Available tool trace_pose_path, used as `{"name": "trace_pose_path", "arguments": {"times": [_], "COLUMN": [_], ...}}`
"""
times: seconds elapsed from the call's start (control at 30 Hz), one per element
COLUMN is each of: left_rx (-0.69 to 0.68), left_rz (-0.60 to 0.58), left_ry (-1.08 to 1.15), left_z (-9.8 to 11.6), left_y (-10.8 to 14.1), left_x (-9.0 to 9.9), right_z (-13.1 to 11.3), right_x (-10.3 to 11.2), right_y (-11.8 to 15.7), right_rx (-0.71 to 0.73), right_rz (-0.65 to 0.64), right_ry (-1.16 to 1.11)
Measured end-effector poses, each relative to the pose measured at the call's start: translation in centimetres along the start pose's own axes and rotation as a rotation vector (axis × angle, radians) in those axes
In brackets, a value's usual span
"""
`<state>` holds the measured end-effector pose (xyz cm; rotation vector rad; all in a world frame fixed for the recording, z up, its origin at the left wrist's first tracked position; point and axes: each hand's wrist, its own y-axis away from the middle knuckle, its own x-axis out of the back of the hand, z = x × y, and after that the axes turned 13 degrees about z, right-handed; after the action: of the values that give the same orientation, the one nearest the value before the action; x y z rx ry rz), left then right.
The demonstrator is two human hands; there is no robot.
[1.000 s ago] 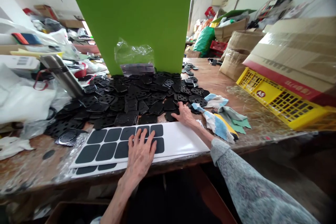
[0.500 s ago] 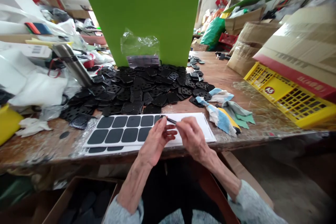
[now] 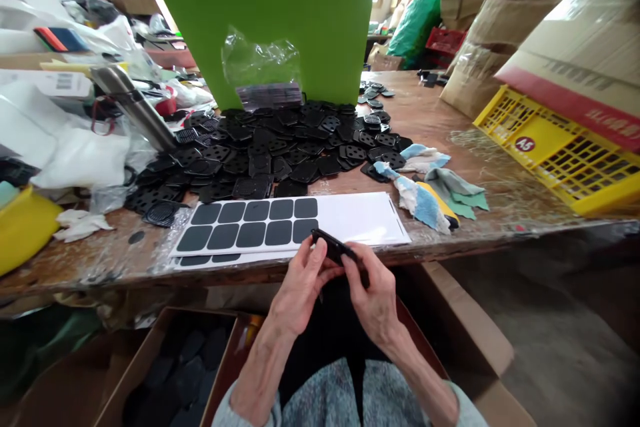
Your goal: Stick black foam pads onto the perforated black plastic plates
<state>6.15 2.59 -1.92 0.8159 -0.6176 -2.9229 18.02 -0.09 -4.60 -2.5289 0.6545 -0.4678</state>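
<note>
A small flat black piece (image 3: 332, 244) is held between both hands at the table's front edge. My left hand (image 3: 299, 283) pinches its left end, thumb on top. My right hand (image 3: 371, 287) grips its right end with thumb and fingers. Just beyond the hands lies a white sheet (image 3: 357, 217) with two rows of dark rounded squares on its left part; its right part is bare white. Another such sheet shows beneath it. Behind the sheets spreads a heap of black plates (image 3: 265, 153), some with holes.
A green panel (image 3: 260, 13) stands behind the heap. Cloth scraps (image 3: 420, 203) lie right of the sheet, with a yellow crate (image 3: 540, 147) farther right. A steel flask (image 3: 135, 107) leans at the left. Below the table, a cardboard box (image 3: 135, 367) holds dark pieces.
Both hands have moved down and nearer the body with the black piece, off the sheet. My right hand's fingers now wrap its right end. The camera view has shifted.
</note>
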Motion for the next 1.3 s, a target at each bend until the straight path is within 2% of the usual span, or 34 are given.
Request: {"name": "trace_pose_path", "arguments": {"times": [0.1, 0.17, 0.27, 0.37, 0.47, 0.57, 0.63, 0.73, 0.77, 0.83, 0.93, 1.07, 1.17, 1.3], "left_rx": [0.093, 0.116, 0.126, 0.143, 0.16, 0.235, 0.26, 0.076, 0.002, -0.073, 0.037, 0.219, 0.254, 0.257], "left_rz": [0.011, -0.004, -0.054, -0.071, -0.078, -0.141, -0.133, -0.036, -0.024, -0.037, -0.137, -0.251, -0.228, -0.161], "left_ry": [0.032, -0.006, -0.064, -0.105, -0.12, -0.16, -0.254, -0.428, -0.479, -0.559, -0.533, -0.233, -0.133, -0.172], "left_z": [-0.2, -0.2, -0.4, -0.6, -0.8, -0.9, -1.2, -1.7, -1.8, -1.9, -2.0, -2.7, -3.3, -3.5], "left_y": [0.8, 1.2, 1.8, 2.3, 2.5, 2.5, 2.4, 2.2, 2.2, 2.1, 1.7, 1.4, 1.5, 1.8], "left_x": [0.2, 0.5, 0.9, 1.3, 1.8, 2.5, 2.9, 3.1, 3.1, 3.4, 4.4, 5.7, 5.9, 5.6], "right_z": [0.3, 0.7, 1.0, 0.7, 0.2, -0.1, -0.1, -0.4, -0.5, -0.7, -0.2, 1.3, 2.0, 2.1], "right_x": [0.2, 0.5, 0.9, 1.7, 3.0, 4.1, 4.4, 4.5, 4.5, 4.8, 5.5, 5.6, 5.3, 5.5], "right_y": [1.1, 1.8, 2.6, 2.7, 2.0, 1.0, 0.8, 0.9, 1.0, 0.9, 0.4, 0.4, 0.8, 0.9], "right_rx": [0.3, 0.387, 0.405, 0.35, 0.204, 0.013, 0.017, 0.078, 0.043, -0.117, -0.44, -0.816, -0.94, -0.922], "right_rz": [-0.009, -0.049, -0.112, -0.159, -0.19, -0.185, -0.188, -0.175, -0.187, -0.224, -0.212, -0.11, -0.097, -0.146], "right_ry": [0.069, 0.086, 0.094, 0.068, 0.045, 0.107, 0.162, 0.193, 0.182, 0.138, -0.033, -0.414, -0.558, -0.573]}}
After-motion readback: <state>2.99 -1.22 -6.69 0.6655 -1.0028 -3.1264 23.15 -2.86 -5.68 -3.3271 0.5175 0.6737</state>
